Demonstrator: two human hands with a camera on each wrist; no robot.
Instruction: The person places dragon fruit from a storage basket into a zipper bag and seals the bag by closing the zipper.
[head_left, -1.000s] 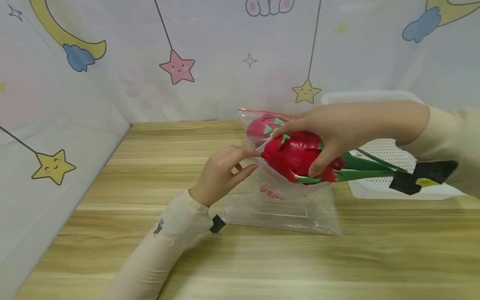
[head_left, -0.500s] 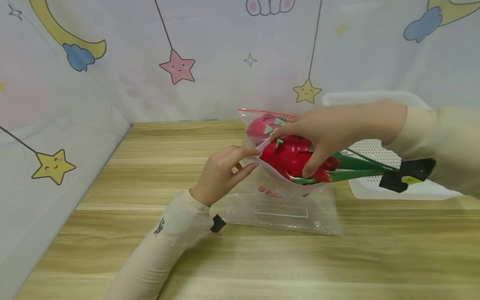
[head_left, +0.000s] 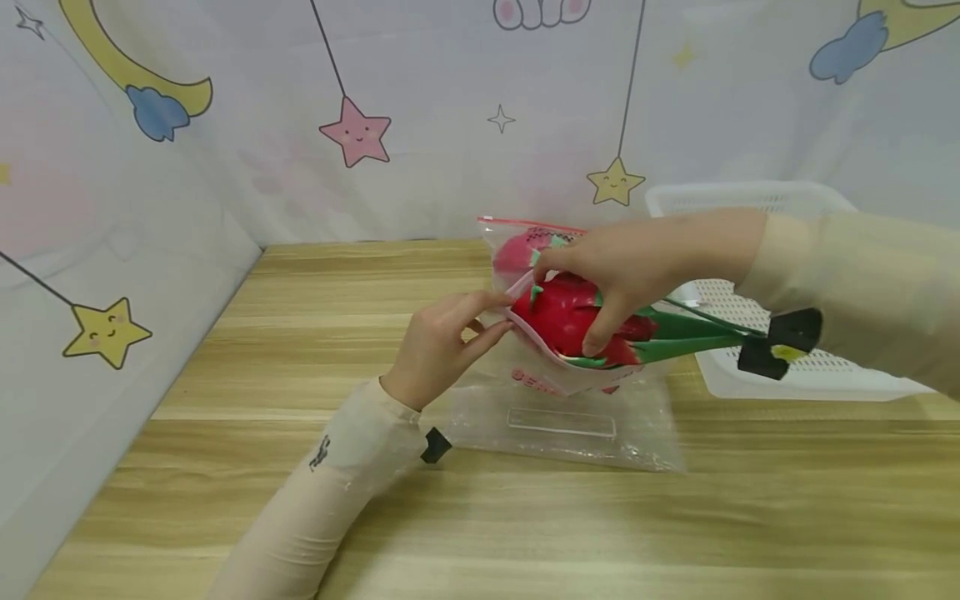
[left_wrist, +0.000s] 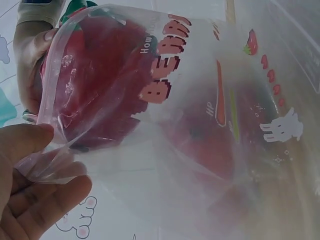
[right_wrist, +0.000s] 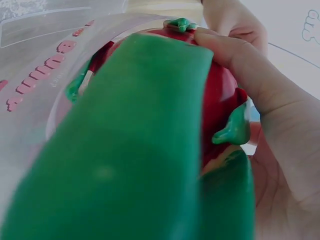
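In the head view my right hand grips a red artificial dragon fruit from above, thumb on its near side. Long green leaves trail from it to the right, under the wrist. Its left end sits inside the mouth of a clear zip bag printed with red letters. With thumb and fingers my left hand pinches the bag's rim beside the fruit. The left wrist view shows the fruit through the plastic, and a blurred red shape farther along. Green leaf hides much of the right wrist view.
A white perforated basket stands on the wooden table behind and below the right forearm. The bag has a red zip edge at the back. A cartoon-printed curtain borders the table's back and left side.
My right hand has moved left with the dragon fruit, which now sits farther into the bag's mouth. My left hand has stayed at the rim, almost still.
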